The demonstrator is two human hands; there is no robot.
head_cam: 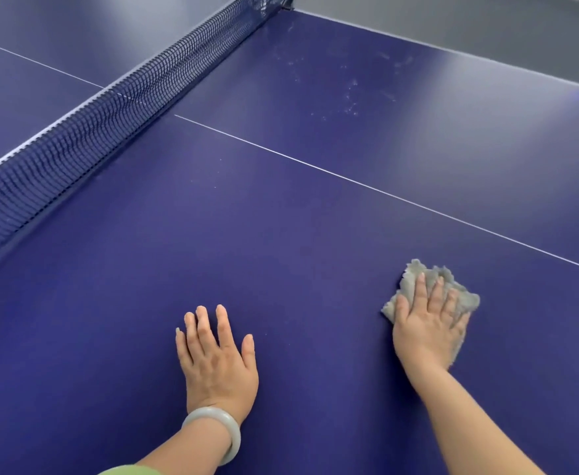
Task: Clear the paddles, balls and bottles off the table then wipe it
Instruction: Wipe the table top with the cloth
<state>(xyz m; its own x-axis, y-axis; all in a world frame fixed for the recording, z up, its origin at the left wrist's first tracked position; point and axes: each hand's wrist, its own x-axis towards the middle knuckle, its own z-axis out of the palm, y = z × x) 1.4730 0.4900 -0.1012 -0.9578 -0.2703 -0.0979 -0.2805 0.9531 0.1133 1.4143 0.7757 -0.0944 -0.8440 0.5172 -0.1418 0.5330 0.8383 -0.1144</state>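
Observation:
A blue table tennis table [281, 217] fills the view. My right hand [428, 323] lies flat, fingers straight, pressing a crumpled grey cloth [413, 279] onto the table at the lower right. My left hand [217, 358] rests palm down on the bare surface near the bottom middle, fingers spread, a pale bangle on its wrist. No paddles, balls or bottles are in view.
The dark net [109, 108] runs diagonally across the upper left. A white centre line [349, 178] crosses the table. Pale smudges [349, 94] mark the far surface. The table's far edge [452, 49] borders a grey floor.

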